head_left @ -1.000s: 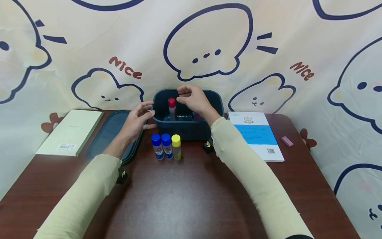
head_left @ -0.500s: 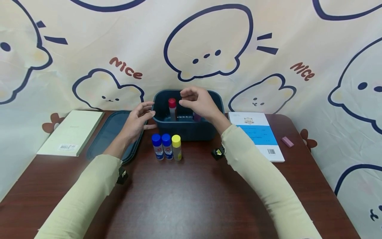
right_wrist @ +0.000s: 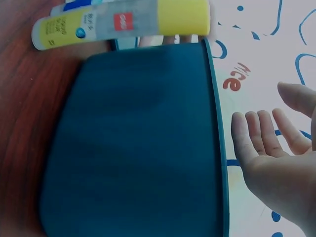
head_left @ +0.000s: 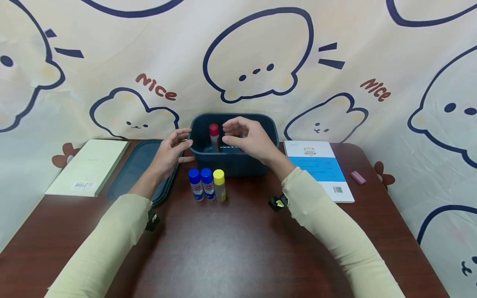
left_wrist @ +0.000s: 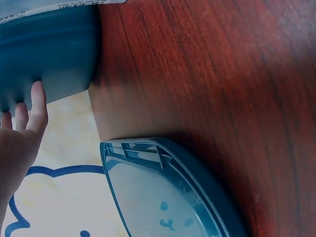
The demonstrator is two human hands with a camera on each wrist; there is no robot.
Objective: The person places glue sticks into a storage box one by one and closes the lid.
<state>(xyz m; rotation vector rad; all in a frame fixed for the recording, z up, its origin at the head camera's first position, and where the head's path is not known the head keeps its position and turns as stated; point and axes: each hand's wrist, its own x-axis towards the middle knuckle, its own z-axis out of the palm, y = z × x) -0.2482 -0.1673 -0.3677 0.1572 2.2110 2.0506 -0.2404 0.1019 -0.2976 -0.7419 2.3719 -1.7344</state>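
A dark teal bin [head_left: 231, 164] stands at the table's back against the wall cloth. My left hand [head_left: 167, 153] touches its left side with extended fingers, as the left wrist view also shows at the bin wall [left_wrist: 49, 54]. Over the bin's opening is my right hand [head_left: 251, 136], fingers loosely bent and holding nothing. Inside the bin, a red-capped glue bottle [head_left: 214, 136] stands upright; a purple item is mostly hidden behind the right hand. Before the bin, two blue-capped glue bottles [head_left: 201, 184] and a yellow-capped glue bottle [head_left: 220, 185] stand in a row.
A teal lid [head_left: 128, 174] lies left of the bin, partly under the left forearm. Beyond it is a pale green book [head_left: 87, 165]. On the right lie a blue-and-white booklet [head_left: 318, 167] and a pink eraser [head_left: 358, 178]. A patterned cloth [head_left: 261, 41] hangs behind.
My right hand has shifted right and a little toward me over the bin, and now covers more of the purple item. The left hand and the bottles keep their places.
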